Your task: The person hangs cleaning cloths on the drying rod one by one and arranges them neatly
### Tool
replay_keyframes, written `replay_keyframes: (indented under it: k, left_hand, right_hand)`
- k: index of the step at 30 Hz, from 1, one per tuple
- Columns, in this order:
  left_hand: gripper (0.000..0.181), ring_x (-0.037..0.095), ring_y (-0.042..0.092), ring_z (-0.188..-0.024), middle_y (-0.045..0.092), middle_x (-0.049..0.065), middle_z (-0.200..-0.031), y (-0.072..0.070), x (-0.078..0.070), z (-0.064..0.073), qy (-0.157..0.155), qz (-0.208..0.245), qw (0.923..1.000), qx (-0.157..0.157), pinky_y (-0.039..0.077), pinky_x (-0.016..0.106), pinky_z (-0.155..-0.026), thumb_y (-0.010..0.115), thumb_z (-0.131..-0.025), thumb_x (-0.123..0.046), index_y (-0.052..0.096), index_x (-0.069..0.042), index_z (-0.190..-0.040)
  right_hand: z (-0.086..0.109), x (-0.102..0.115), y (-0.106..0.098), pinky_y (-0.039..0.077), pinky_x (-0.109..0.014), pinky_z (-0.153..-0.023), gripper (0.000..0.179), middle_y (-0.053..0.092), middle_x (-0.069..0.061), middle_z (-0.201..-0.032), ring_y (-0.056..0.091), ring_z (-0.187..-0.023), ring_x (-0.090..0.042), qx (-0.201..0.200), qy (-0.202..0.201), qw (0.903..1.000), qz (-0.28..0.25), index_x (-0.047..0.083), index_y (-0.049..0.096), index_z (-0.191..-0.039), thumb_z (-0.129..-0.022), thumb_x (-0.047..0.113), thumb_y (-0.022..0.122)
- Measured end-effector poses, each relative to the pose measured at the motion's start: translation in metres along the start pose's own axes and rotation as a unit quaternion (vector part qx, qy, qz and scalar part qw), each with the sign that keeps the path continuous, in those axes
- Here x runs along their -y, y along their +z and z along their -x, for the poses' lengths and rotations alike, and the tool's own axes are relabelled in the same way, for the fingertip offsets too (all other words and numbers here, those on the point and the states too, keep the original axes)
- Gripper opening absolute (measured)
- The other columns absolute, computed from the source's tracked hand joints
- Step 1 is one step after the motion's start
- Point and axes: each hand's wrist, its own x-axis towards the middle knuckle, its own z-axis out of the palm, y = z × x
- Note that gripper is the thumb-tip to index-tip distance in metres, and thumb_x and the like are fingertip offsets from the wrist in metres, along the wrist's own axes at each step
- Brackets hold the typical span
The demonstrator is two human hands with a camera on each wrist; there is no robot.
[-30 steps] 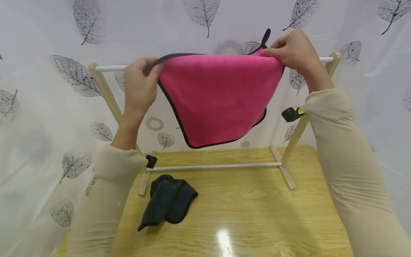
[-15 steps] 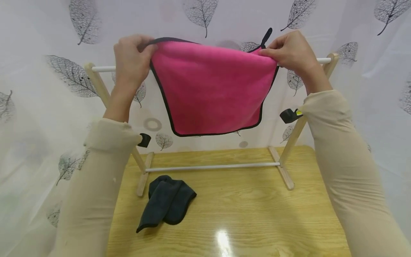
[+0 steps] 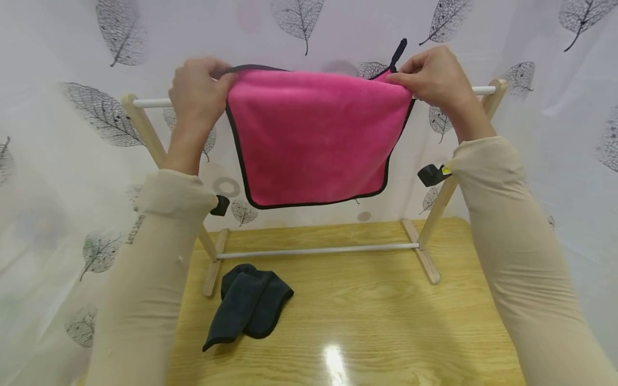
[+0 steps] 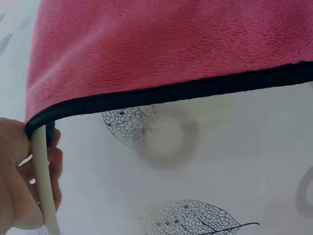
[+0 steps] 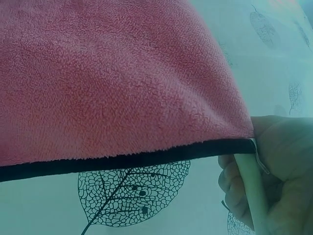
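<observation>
A pink towel (image 3: 318, 139) with black edging hangs over the white top rod (image 3: 152, 103) of a small wooden rack. My left hand (image 3: 199, 94) pinches its left edge at the fold, thumb in front. At the other end, my right hand (image 3: 436, 75) pinches the right edge beside a black hanging loop (image 3: 398, 52). In the left wrist view the rod passes behind the fingers of my left hand (image 4: 24, 176), right under the towel's black border (image 4: 161, 94). The right wrist view has the fleecy towel (image 5: 117, 83) reaching up to my right hand (image 5: 274, 171).
A crumpled dark grey towel (image 3: 251, 303) lies on the wooden table (image 3: 367, 321) at the left. The rack's lower white bar (image 3: 314, 251) runs between its wooden feet (image 3: 427, 262). Behind stands a white curtain (image 3: 232, 32) with leaf prints.
My left hand went up and to the left with the towel's left edge, then sank slightly. The towel now spreads wider and squarer. The right hand stays nearly in place.
</observation>
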Motion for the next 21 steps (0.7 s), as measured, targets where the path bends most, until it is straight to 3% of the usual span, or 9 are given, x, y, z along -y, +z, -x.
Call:
replay_keyframes:
  k: [8,12,17,21]
  left_hand:
    - [0.052,0.026,0.054,-0.132,0.062,0.002,-0.143,-0.013,-0.004,-0.001,-0.041,-0.03,0.9932,0.105,0.033,0.053,-0.113,0.058,-0.102,-0.052,0.063,-0.02,-0.143]
    - [0.055,0.028,0.051,-0.136,0.058,0.004,-0.148,-0.017,-0.006,0.0,-0.047,-0.037,0.9878,0.144,0.031,0.055,-0.113,0.056,-0.103,-0.051,0.059,-0.02,-0.148]
    - [0.055,0.026,0.052,-0.136,0.058,0.003,-0.148,-0.017,-0.007,0.001,-0.057,-0.026,0.9862,0.153,0.028,0.053,-0.115,0.057,-0.103,-0.049,0.056,-0.021,-0.15]
    - [0.061,0.027,0.055,-0.129,0.061,0.007,-0.144,-0.015,-0.006,0.002,-0.055,-0.026,0.9882,0.14,0.03,0.053,-0.113,0.059,-0.1,-0.054,0.056,-0.017,-0.148]
  right_hand:
    - [0.002,0.003,0.0,0.041,-0.028,-0.072,0.045,0.061,0.008,-0.081,0.048,-0.087,-0.011,-0.003,0.011,0.9999,-0.004,0.009,0.072,-0.116,-0.09,0.045,0.078]
    - [0.003,0.002,0.001,0.044,-0.027,-0.077,0.054,0.059,0.005,-0.095,0.05,-0.088,-0.012,-0.009,0.018,0.9997,0.015,0.01,0.06,-0.124,-0.089,0.047,0.078]
    - [0.004,0.001,0.002,0.044,-0.03,-0.079,0.044,0.053,0.004,-0.106,0.049,-0.092,-0.012,-0.013,0.02,0.9991,0.035,0.018,0.053,-0.113,-0.091,0.048,0.075]
    - [0.003,0.001,0.003,0.042,-0.027,-0.075,0.036,0.056,0.008,-0.099,0.049,-0.087,-0.01,-0.03,-0.001,0.9995,0.011,0.021,0.054,-0.105,-0.09,0.043,0.078]
